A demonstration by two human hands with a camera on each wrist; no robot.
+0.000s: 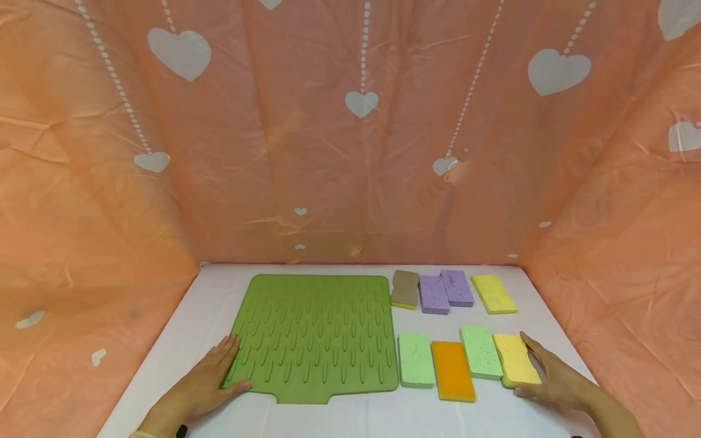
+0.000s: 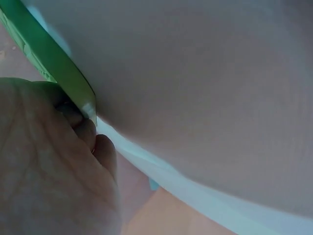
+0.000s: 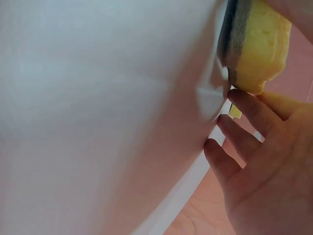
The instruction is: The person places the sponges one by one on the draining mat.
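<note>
A green ridged mat (image 1: pixel 314 337) with a short tab at its front lies flat on the white table. My left hand (image 1: pixel 210 377) rests at its front left corner, the fingers along the left edge and the thumb by the front edge. On the right, my right hand (image 1: pixel 555 380) holds a yellow sponge (image 1: pixel 515 359) between thumb and forefinger, at its front and back ends. In the right wrist view this sponge (image 3: pixel 261 46) shows a dark scouring layer underneath, and the other fingers (image 3: pixel 239 137) touch the white tabletop.
Left of the held sponge lie two light green sponges (image 1: pixel 416 359) and an orange one (image 1: pixel 453 371). Behind stand a grey-topped sponge (image 1: pixel 405 288), two purple sponges (image 1: pixel 434 295) and another yellow one (image 1: pixel 494 294). An orange curtain with white hearts (image 1: pixel 361 182) encloses the table's back and sides.
</note>
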